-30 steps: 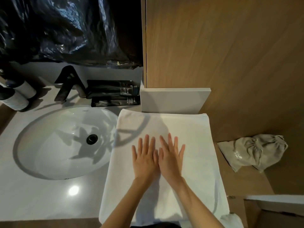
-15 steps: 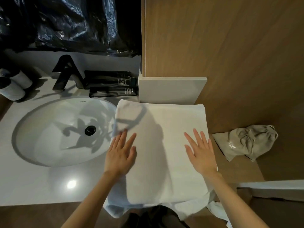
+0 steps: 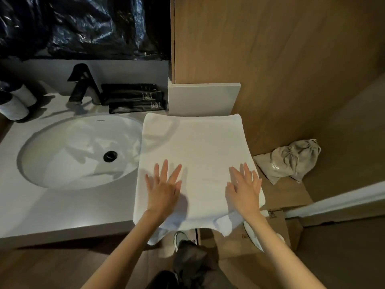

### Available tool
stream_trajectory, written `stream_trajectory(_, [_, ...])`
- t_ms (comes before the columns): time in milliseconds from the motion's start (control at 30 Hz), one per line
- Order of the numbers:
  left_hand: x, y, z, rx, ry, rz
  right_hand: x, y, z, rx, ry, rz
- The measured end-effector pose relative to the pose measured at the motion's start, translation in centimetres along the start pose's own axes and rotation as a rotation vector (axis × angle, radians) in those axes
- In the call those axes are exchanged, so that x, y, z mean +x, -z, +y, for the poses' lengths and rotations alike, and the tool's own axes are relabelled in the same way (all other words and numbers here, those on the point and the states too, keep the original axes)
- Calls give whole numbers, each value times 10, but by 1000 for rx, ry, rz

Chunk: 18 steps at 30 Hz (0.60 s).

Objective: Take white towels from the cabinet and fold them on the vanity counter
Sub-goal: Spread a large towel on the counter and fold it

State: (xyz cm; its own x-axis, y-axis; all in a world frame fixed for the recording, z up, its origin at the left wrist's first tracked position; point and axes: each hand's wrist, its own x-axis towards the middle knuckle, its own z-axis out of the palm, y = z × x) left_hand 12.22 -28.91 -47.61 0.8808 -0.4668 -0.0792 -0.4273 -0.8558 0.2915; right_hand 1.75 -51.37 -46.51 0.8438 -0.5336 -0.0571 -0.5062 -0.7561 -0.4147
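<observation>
A white towel (image 3: 198, 151) lies spread flat on the vanity counter (image 3: 62, 209), to the right of the sink, its near edge hanging over the counter's front. My left hand (image 3: 163, 187) presses flat on the towel's near left part, fingers straight and spread. My right hand (image 3: 244, 187) presses flat on the near right part, close to the towel's right edge. Neither hand grips the cloth.
An oval white sink (image 3: 79, 151) with a black drain is to the left, a black faucet (image 3: 82, 84) behind it. Black tubes (image 3: 133, 98) lie at the back. A beige drawstring bag (image 3: 289, 161) rests on the wooden shelf to the right. Two bottles (image 3: 14, 101) stand far left.
My hands went from side by side at the towel's middle to spread apart, then slid toward the near edge, smoothing the towel. The view shifted back a little.
</observation>
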Motion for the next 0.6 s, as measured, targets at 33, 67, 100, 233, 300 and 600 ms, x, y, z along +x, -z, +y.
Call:
stream_trajectory(33, [-9,-6,2,19,-2,3,-12,-4,2,-21,-23,31])
stream_trajectory(67, [-18,-12,4,27,1,0,-24,-7,4,-37,-54,54])
stream_trajectory(100, [-25,-18,3,32,9,-18,-36,-10,8,-26,-92,69])
stream_trajectory(233, [-36,-29,-4,52,5,8,-71,-15,17,278,-191,130])
stream_trajectory(300, [-32,-32,-7,52,13,10,-79,-13,18,342,-229,171])
stream_trajectory(600, [-15,-41,-10,50,15,13,-67,-3,32,490,-298,260])
